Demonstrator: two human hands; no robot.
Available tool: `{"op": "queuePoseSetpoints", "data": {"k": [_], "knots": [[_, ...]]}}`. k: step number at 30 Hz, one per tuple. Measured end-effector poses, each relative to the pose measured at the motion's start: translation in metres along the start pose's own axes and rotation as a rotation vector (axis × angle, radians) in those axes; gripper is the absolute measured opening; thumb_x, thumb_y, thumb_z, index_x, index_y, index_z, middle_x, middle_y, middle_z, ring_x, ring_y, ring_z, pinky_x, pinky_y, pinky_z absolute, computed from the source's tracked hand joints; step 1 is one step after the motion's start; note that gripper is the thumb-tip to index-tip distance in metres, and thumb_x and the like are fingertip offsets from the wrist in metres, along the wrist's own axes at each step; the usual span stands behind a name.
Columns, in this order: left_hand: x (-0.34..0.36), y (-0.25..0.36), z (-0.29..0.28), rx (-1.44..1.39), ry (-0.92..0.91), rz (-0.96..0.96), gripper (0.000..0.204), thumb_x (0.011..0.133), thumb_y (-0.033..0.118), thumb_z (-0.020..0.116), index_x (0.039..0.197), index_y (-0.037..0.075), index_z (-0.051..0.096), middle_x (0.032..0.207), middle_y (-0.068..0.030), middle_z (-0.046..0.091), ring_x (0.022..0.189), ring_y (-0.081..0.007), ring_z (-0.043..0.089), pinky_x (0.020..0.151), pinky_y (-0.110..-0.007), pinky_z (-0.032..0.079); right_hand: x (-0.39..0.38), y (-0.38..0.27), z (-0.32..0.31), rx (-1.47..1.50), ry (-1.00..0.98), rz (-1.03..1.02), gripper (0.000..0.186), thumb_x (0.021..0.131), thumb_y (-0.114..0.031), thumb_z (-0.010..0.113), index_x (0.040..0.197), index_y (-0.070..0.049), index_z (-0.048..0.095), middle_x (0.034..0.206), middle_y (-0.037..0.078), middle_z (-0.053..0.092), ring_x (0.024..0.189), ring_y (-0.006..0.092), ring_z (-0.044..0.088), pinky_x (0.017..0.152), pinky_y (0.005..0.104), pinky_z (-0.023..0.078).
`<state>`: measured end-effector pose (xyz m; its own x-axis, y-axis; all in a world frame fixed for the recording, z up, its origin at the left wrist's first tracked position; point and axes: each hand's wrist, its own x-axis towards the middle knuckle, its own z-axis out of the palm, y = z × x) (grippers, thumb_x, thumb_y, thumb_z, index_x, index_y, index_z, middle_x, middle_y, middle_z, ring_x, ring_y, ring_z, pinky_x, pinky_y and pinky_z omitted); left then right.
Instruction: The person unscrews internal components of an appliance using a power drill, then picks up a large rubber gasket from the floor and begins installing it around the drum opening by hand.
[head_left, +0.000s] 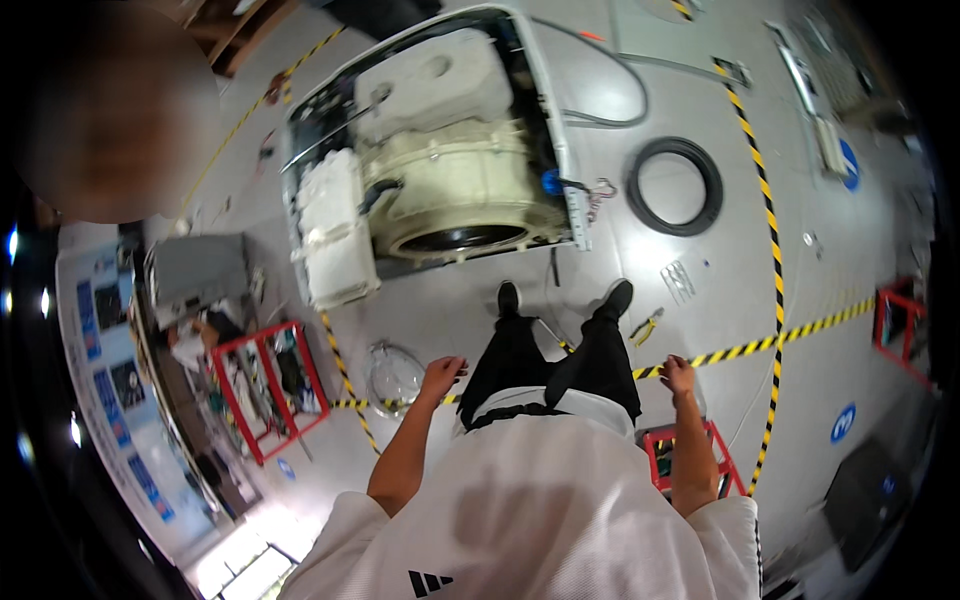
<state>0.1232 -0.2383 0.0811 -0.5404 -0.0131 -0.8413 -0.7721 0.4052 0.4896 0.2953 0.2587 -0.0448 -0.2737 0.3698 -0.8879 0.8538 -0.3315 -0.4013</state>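
Observation:
My left hand (444, 376) hangs at my side with loosely bent fingers and nothing in it. On the other side, my right hand (678, 375) hangs likewise, fingers relaxed and bare. Neither touches anything. Ahead of my feet stands an opened front-loading washing machine (450, 190), its cream tub and dark round opening exposed. Nearest my left hand, a clear round door glass (393, 378) lies on the floor. A pair of yellow-handled pliers (647, 327) lies beyond my right hand. Partly behind my legs is a tool with a thin shaft (553, 334).
A black rubber ring (675, 187) lies right of the machine, near a grey hose (625, 122). Red tool carts (262, 390) stand at the left, behind my right arm (728, 458) and far right (900, 335). Striped floor tape (768, 220) crosses the floor. Another person (195, 345) is at the left.

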Motion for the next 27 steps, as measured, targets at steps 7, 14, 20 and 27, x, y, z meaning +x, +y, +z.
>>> {"op": "queuePoseSetpoints", "data": {"k": [7, 14, 20, 27], "knots": [[-0.060, -0.055, 0.032, -0.229, 0.175, -0.135, 0.037, 0.089, 0.034, 0.051, 0.100, 0.001, 0.062, 0.092, -0.0058, 0.065, 0.083, -0.0141, 0.062, 0.071, -0.026, 0.048, 0.040, -0.073, -0.028, -0.206, -0.038, -0.004, 0.033, 0.087, -0.024, 0.053, 0.112, -0.003, 0.052, 0.081, 0.003, 0.059, 0.070, 0.0144, 0.061, 0.054, 0.0262, 0.046], [-0.059, -0.175, 0.048, -0.351, 0.045, -0.548, 0.030, 0.085, 0.037, 0.054, 0.089, 0.008, 0.062, 0.085, -0.0048, 0.064, 0.070, -0.0161, 0.061, 0.059, -0.031, 0.047, 0.001, -0.128, 0.040, -0.255, -0.130, -0.202, 0.035, 0.089, -0.024, 0.053, 0.118, -0.004, 0.051, 0.096, 0.008, 0.062, 0.081, 0.0179, 0.064, 0.062, 0.0272, 0.050], [-0.026, -0.136, 0.027, -0.503, 0.030, -0.296, 0.031, 0.087, 0.032, 0.051, 0.098, 0.005, 0.060, 0.088, -0.0072, 0.064, 0.077, -0.0168, 0.060, 0.068, -0.030, 0.047, -0.028, -0.124, 0.062, -0.621, -0.114, -0.304, 0.034, 0.088, -0.024, 0.052, 0.115, -0.003, 0.055, 0.096, 0.006, 0.063, 0.083, 0.0156, 0.064, 0.064, 0.0283, 0.050], [0.007, -0.065, -0.017, -0.358, 0.057, -0.213, 0.034, 0.088, 0.031, 0.052, 0.102, 0.001, 0.058, 0.094, -0.0093, 0.063, 0.082, -0.0171, 0.062, 0.067, -0.025, 0.048, -0.030, -0.119, 0.044, -0.682, 0.032, -0.331, 0.038, 0.082, -0.034, 0.056, 0.105, -0.004, 0.062, 0.085, 0.011, 0.068, 0.075, 0.0178, 0.066, 0.071, 0.0283, 0.050]]}}
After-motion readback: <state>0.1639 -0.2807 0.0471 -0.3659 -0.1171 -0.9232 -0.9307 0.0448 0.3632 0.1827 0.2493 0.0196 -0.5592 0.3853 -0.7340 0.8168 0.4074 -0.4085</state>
